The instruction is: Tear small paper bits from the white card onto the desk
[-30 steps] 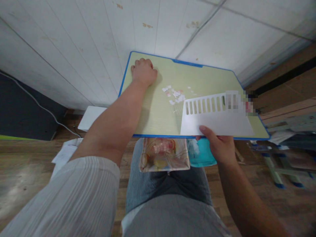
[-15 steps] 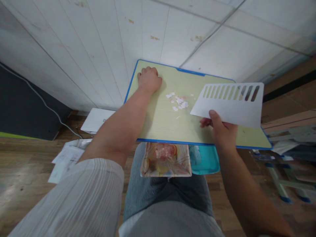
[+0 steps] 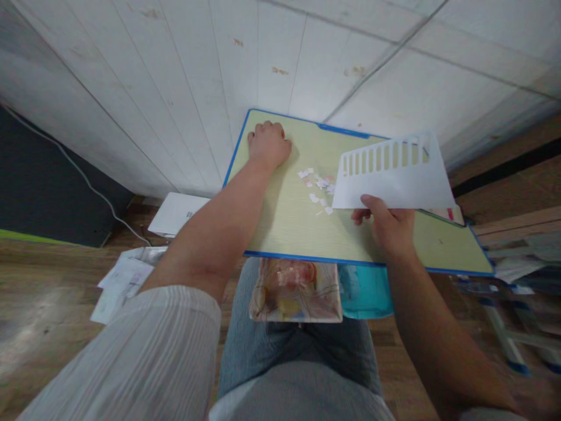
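My left hand [image 3: 269,143] rests on the far left part of a pale yellow folding table [image 3: 289,228] with a blue rim. Its fingers are curled under, and what they hold, if anything, is hidden. In my right hand [image 3: 390,228] is a thin white sheet [image 3: 390,190] with a row of rounded slots, gripped at its near edge between thumb and fingers. The sheet is tilted above the right half of the table. Its left corner is beside a scatter of small white paper scraps [image 3: 323,183], some with pinkish patches.
A white panelled wall [image 3: 280,47] stands behind the table. Below its near edge are a patterned box [image 3: 295,292] and a turquoise tray [image 3: 368,292] over my lap. A white box [image 3: 175,213] and papers [image 3: 123,283] lie on the floor at left.
My right hand has swung the slotted sheet left and tilted it, bringing its corner up to the scraps. More scraps show near that corner. My left hand stays put; the view has shifted slightly.
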Motion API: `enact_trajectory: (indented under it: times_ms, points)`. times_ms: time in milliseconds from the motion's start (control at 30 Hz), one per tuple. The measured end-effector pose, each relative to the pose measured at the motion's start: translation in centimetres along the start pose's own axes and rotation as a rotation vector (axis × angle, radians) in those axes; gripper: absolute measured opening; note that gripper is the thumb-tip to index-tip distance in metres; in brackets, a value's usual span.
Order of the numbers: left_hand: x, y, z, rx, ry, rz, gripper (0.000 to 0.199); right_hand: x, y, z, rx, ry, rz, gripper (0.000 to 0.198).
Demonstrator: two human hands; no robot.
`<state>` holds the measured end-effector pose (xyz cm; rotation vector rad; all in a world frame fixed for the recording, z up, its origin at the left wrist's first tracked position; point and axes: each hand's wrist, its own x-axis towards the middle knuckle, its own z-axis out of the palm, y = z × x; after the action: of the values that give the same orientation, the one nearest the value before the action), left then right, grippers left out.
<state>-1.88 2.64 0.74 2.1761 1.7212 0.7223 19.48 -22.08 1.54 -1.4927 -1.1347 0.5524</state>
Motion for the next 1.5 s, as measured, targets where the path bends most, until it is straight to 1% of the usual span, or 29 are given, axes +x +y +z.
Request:
enact_trajectory:
  times_ms: [67, 167, 300, 400, 467, 600, 700, 833, 867, 900, 1033, 1100, 1267, 1367, 1500]
  points:
    - [-0.1, 0.0, 0.0, 0.006, 0.006, 0.001, 0.048, 0.2, 0.2, -0.2, 0.005, 0.055, 0.007, 0.044]
    - [0.0, 0.0, 0.0, 0.004, 0.011, 0.002, 0.046, 1.3, 1.1, 0.0, -0.019, 0.082, -0.016, 0.047]
    - [0.0, 0.0, 0.0, -0.003, 0.004, -0.004, 0.045, 3.3, 1.9, 0.4, -0.048, 0.052, -0.069, 0.046]
    - [0.0, 0.0, -0.1, -0.001, -0.008, -0.014, 0.046, 4.0, 1.8, 0.8, -0.056, -0.024, -0.061, 0.042]
    - [-0.1, 0.0, -0.1, 0.004, -0.011, -0.019, 0.045, 3.8, 1.6, 0.8, -0.038, -0.057, -0.040, 0.039]
    - [-0.1, -0.1, 0.0, 0.019, -0.003, -0.010, 0.045, 2.9, 1.1, 0.4, 0.010, 0.003, -0.030, 0.034]
    - [-0.1, -0.1, 0.1, 0.018, -0.003, -0.009, 0.046, 2.5, 1.2, -0.4, -0.013, -0.014, -0.025, 0.033]
    - [0.0, -0.1, 0.1, 0.013, -0.013, -0.011, 0.049, 2.1, 1.2, -1.0, -0.009, 0.100, -0.025, 0.034]
    - [0.0, -0.1, 0.1, 0.013, -0.014, -0.008, 0.050, 1.9, 1.1, -1.0, 0.001, 0.108, -0.025, 0.035]
    - [0.0, -0.1, 0.1, 0.012, -0.012, -0.005, 0.051, 1.7, 1.1, -0.8, 0.008, 0.094, -0.027, 0.037]
    - [-0.1, -0.1, 0.1, 0.014, 0.015, 0.004, 0.051, 0.6, 1.1, -0.2, -0.002, -0.047, -0.035, 0.039]
    - [-0.2, -0.1, 0.1, 0.022, 0.023, 0.004, 0.049, 0.3, 1.2, -0.1, -0.008, -0.071, -0.038, 0.036]
    - [-0.3, 0.1, -0.1, 0.032, 0.012, -0.008, 0.045, 0.2, 1.1, -0.5, -0.002, 0.035, -0.026, 0.025]
    - [-0.3, 0.0, 0.0, 0.023, 0.009, -0.007, 0.047, 0.1, 0.7, -0.5, 0.013, 0.027, -0.023, 0.023]
    - [-0.2, -0.1, 0.0, 0.007, 0.007, -0.004, 0.053, 0.2, 0.7, 0.0, 0.011, 0.105, -0.051, 0.026]
